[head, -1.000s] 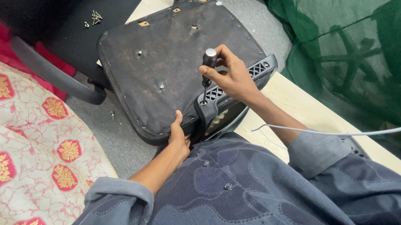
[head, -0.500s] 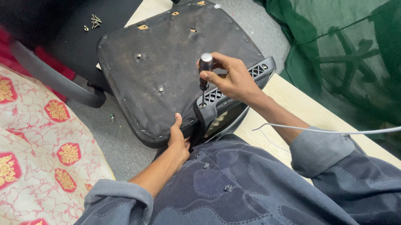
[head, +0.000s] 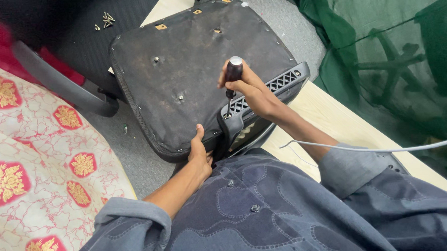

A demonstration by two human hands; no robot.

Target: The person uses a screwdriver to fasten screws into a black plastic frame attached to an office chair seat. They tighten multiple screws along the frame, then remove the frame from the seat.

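Right hand [head: 252, 89] wrapped tight around a screwdriver [head: 233, 73], upright on the overturned chair seat [head: 188, 70]. Left hand [head: 199, 153] clamped on the seat's near edge.

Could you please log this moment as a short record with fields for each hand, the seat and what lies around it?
left hand: grips the near edge of the upturned seat base
right hand: closed around a dark screwdriver, held upright at the seat's edge
seat part: black slotted plastic piece at the right edge
loose screws: on the black surface behind
nearby: green netting, patterned cloth
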